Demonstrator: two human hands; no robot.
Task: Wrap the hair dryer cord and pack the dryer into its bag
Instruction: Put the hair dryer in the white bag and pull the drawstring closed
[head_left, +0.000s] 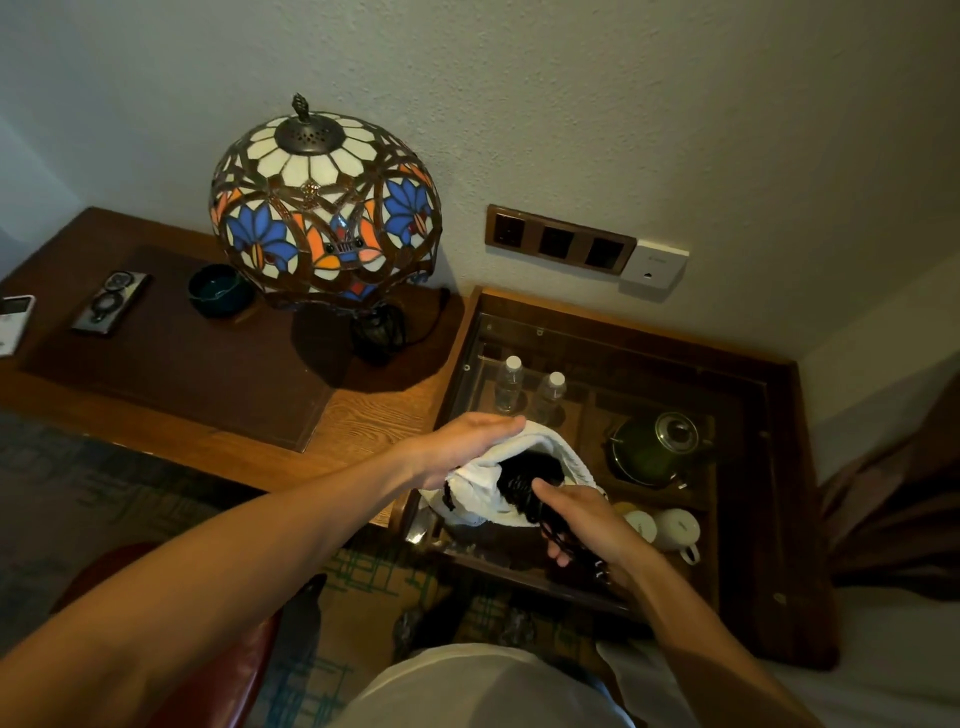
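Dryer (524, 475), black, sits half inside the white bag (545, 452), between both hands. My right hand (587, 517) grips its handle and the bundled cord (563, 540); my left hand (462, 441) lies flat along the bag's mouth with fingers straight. Loose cord loops could snag the rim, or the mouth could fold shut. Below the hands is a glass-topped cabinet (737, 395); a lamp (324, 208) stands on the desk (363, 410) beyond the left hand.
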